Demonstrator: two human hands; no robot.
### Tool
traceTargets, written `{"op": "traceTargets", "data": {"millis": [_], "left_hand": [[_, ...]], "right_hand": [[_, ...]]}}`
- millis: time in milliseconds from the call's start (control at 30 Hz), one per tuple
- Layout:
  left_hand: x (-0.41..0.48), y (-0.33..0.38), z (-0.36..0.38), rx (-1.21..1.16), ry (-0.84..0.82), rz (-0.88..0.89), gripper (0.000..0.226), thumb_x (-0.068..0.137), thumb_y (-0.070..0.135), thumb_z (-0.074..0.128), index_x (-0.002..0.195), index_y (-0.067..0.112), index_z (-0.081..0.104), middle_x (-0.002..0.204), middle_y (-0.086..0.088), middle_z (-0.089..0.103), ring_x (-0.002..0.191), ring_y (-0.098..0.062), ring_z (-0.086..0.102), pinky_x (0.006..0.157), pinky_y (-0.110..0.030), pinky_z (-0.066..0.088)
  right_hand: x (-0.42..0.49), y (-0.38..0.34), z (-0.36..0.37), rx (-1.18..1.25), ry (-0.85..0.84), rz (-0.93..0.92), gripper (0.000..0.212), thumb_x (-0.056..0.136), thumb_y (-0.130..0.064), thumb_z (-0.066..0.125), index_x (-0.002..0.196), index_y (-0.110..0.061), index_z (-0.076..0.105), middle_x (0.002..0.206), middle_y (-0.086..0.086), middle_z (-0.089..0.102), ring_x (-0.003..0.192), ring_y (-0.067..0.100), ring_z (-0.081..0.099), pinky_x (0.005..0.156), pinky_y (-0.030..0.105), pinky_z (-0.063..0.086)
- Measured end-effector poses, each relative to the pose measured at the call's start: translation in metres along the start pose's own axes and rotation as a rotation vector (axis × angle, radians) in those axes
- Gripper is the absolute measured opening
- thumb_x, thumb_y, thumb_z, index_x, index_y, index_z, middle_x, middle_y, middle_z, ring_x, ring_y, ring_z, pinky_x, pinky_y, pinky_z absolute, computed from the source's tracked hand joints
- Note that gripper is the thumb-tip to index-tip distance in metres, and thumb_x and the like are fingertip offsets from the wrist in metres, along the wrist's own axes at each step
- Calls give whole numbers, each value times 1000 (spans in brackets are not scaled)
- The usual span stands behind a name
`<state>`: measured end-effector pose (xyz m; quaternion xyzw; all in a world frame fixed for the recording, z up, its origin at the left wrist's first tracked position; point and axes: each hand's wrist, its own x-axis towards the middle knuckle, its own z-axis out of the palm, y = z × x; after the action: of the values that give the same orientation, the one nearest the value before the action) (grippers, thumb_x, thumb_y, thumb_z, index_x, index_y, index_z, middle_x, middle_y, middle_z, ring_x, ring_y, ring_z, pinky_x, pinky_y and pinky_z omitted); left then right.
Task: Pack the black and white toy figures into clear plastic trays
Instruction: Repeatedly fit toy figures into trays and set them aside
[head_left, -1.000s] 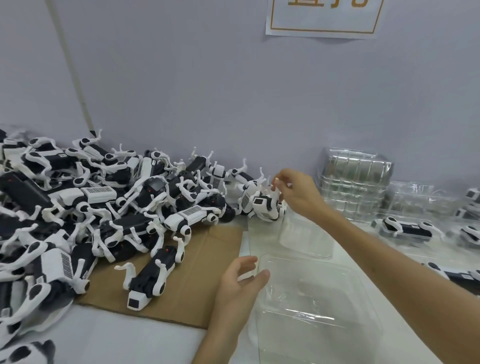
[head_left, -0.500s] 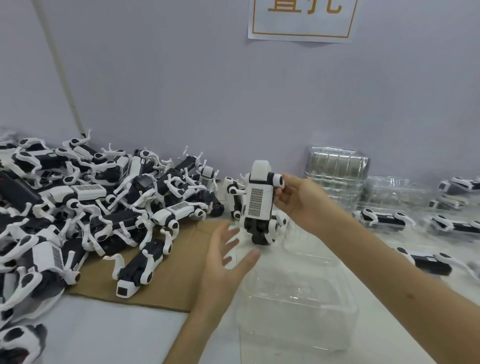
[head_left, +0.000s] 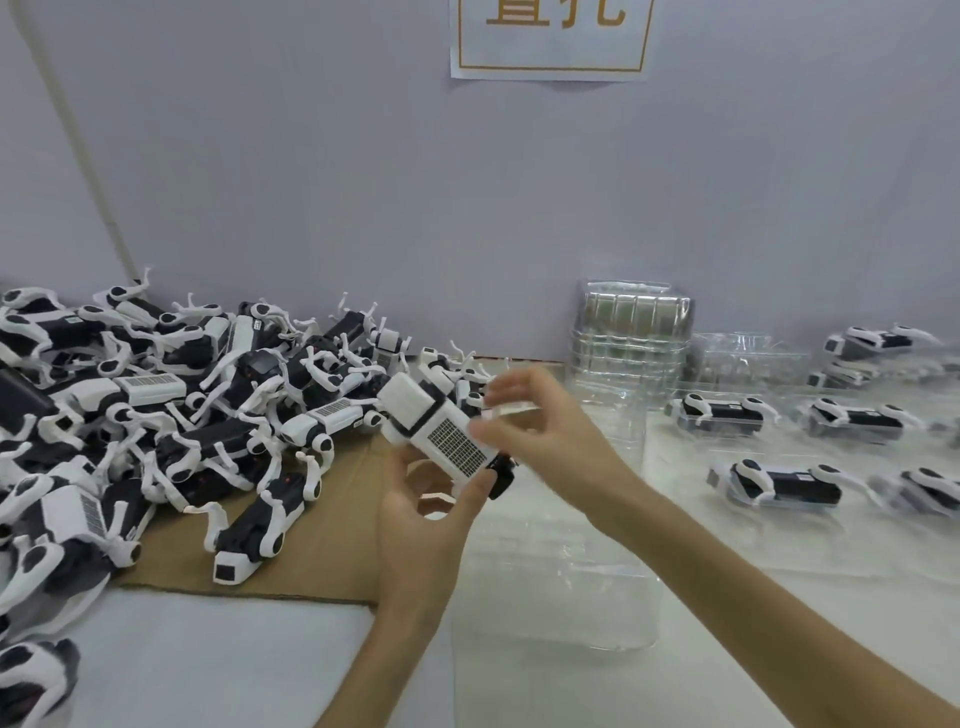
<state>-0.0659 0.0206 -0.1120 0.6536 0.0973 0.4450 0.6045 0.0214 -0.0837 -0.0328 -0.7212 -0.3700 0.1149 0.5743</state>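
L hand (head_left: 415, 525) grips the toy figure (head_left: 441, 436) from below. R hand (head_left: 540, 431) pinches a white leg at the figure's upper side (blurred, so approx.). Progress, as I judge it: several packed trays (head_left: 779, 483) lie at right, but a large pile (head_left: 182, 415) of figures at left is unpacked, i.e. most work remains. Figure sits tilted between both hands, above the empty clear tray (head_left: 561, 597), not touching it.

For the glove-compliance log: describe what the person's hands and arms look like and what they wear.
Both hands are bare: the left hand and the right hand wear no gloves, and no ring, watch or band shows. The left forearm and the right forearm are bare too, with no sleeve in view.
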Motion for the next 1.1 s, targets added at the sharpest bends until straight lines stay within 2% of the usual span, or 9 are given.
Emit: {"op": "traceTargets", "data": {"millis": [100,233,333,400,533,667,900,1000,1100], "left_hand": [[-4,-1,2,51,16,87,45,71,31,80,105,44,53,99,8,73,88,-13,69,70,-19,51],[-10,1,7,141,-152,232,54,77,28,72,126,34,51,114,12,68,106,-15,65,80,-18,51],[-9,1,5,191,-222,261,40,89,35,59,127,26,57,115,12,67,105,-16,66,84,-25,53],[-4,-1,-1,258,-237,226,30,92,32,53,120,26,64,117,15,66,110,-13,63,91,-23,49],[1,-13,-8,348,-398,-17,35,92,29,51,124,38,59,132,31,54,129,13,41,97,1,27],[2,-28,-4,289,-378,-170,42,101,7,47,119,45,55,132,35,46,118,30,34,93,6,25],[5,-35,-2,190,-332,-287,43,97,7,48,120,41,59,127,34,55,127,14,40,96,-8,33],[10,-28,-6,145,-315,-309,50,73,21,53,114,46,64,120,36,60,124,12,46,97,-16,36],[12,-23,-10,183,-309,-266,55,64,17,51,108,44,70,120,29,64,123,9,49,102,-26,37]], "right_hand": [[-17,8,7,-156,-155,-92,48,79,-31,82,115,-34,50,111,-13,61,97,-3,61,76,12,50],[-22,16,7,-205,-27,-197,43,81,-25,76,117,-31,53,107,-9,61,97,8,63,83,35,56],[-19,22,-10,-206,85,-180,38,80,-27,74,114,-34,58,107,-8,59,95,9,63,84,39,55],[-16,27,-26,-101,100,-137,39,82,-22,77,111,-38,56,98,-10,66,87,10,67,76,38,60],[-14,38,-54,88,116,-61,47,76,-29,83,115,-37,58,94,-11,72,79,8,71,63,23,57],[-13,53,-62,77,131,-16,38,76,-44,70,111,-33,62,82,-13,69,69,4,65,59,18,51],[-27,69,-54,165,-3,-57,31,86,-33,61,116,-23,62,88,-9,69,71,11,66,58,21,50],[-30,69,-58,290,87,-74,34,78,-23,70,111,-16,65,95,1,74,82,14,71,65,18,53],[-29,71,-60,354,184,-52,46,68,-17,76,112,-15,64,99,3,75,92,14,70,73,23,56]]}}
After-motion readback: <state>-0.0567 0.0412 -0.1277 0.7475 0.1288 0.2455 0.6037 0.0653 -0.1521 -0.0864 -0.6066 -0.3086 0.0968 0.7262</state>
